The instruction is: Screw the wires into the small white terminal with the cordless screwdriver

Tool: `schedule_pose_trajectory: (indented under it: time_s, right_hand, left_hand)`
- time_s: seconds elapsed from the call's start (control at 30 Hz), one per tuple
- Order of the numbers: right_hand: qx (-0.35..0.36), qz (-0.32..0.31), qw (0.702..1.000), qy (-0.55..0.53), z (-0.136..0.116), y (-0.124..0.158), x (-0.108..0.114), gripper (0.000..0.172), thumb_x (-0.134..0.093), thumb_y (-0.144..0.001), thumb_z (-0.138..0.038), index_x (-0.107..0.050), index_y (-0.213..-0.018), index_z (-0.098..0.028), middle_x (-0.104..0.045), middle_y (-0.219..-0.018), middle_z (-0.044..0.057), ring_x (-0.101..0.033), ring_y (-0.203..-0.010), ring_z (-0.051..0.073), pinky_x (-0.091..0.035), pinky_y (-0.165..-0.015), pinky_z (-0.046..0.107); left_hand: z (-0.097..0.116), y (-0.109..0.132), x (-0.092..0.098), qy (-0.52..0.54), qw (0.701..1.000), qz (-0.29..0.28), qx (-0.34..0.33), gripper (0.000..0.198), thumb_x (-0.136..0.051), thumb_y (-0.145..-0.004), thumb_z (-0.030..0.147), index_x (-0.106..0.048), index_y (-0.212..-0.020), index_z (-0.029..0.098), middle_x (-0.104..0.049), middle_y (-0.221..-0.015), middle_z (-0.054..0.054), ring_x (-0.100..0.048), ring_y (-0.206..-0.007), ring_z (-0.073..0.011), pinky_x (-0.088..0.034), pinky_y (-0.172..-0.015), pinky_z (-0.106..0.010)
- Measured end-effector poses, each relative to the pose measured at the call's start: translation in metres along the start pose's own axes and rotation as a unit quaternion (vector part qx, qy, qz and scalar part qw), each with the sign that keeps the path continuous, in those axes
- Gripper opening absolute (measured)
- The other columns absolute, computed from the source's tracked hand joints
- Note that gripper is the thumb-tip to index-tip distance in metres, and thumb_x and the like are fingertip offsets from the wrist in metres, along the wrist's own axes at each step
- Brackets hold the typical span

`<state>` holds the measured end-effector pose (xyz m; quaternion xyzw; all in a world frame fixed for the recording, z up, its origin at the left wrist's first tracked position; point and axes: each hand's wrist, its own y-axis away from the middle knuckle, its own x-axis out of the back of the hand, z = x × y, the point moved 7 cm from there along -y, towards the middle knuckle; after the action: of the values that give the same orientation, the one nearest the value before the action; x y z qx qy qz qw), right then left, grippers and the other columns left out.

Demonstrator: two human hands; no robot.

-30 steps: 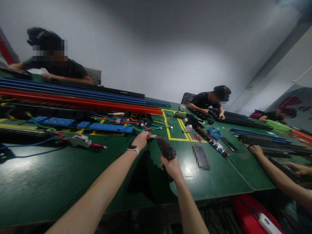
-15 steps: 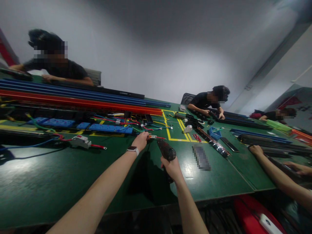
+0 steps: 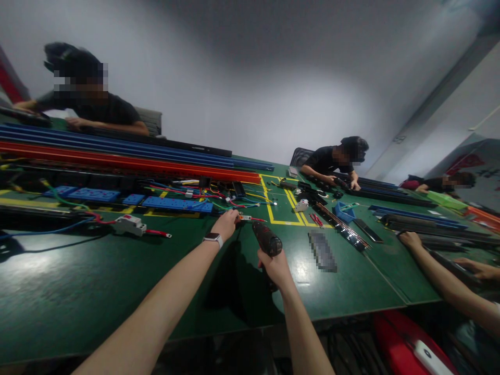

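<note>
While I watch through the head camera, the right hand (image 3: 275,268) comes nearest, over the green table (image 3: 78,291). Its fingers are wrapped tight round the grip of a dark cordless screwdriver (image 3: 266,240), and the tool's nose points away toward a small white connector (image 3: 245,218). Just left of it I see the left hand (image 3: 225,224), a smartwatch (image 3: 213,238) on its wrist, with the fingertips pinched on the connector's near end. The connector lies on the table and a red wire (image 3: 258,220) runs off its far side. Farther left sits a white circuit breaker (image 3: 130,225). Off to the right a co-worker's hand (image 3: 410,240) rests by dark rails. Beyond the connector I make out blue terminal strips (image 3: 177,204) among tangled wires, and yellow tape lines (image 3: 269,208) on the table. Behind them run a long orange rail (image 3: 156,166) and blue rails (image 3: 117,146). At the far edge two people in black shirts lean over the table, one on the left (image 3: 101,112) and one on the right (image 3: 324,161).
</note>
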<state>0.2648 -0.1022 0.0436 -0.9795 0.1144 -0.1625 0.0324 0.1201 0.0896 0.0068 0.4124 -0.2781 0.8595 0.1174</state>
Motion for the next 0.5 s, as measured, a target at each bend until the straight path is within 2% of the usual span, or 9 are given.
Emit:
schedule_pose_trajectory:
  time_s: [0.27,0.5]
  right_hand:
    - [-0.001,0.001,1.0,-0.018,0.0002,-0.0004,-0.0005,0.009,-0.059,-0.077,-0.025,-0.059,-0.084,-0.02,-0.059,-0.06,-0.003,-0.059,-0.053,0.017,-0.046,-0.054,0.027]
    - [0.009,-0.001,1.0,-0.006,0.0002,-0.0006,0.0007,0.006,-0.058,-0.078,-0.024,-0.058,-0.081,-0.019,-0.058,-0.059,-0.003,-0.058,-0.054,0.016,-0.045,-0.055,0.026]
  left_hand:
    - [0.0011,0.0005,0.0004,-0.01,1.0,-0.006,0.0,0.014,-0.048,-0.094,0.011,-0.06,-0.096,0.02,-0.062,-0.101,-0.009,-0.058,-0.098,-0.0207,-0.043,-0.088,-0.033]
    - [0.001,0.0003,-0.0002,-0.014,1.0,-0.003,-0.006,0.014,-0.048,-0.093,0.012,-0.059,-0.094,0.02,-0.062,-0.099,-0.008,-0.057,-0.094,-0.0208,-0.042,-0.084,-0.033]
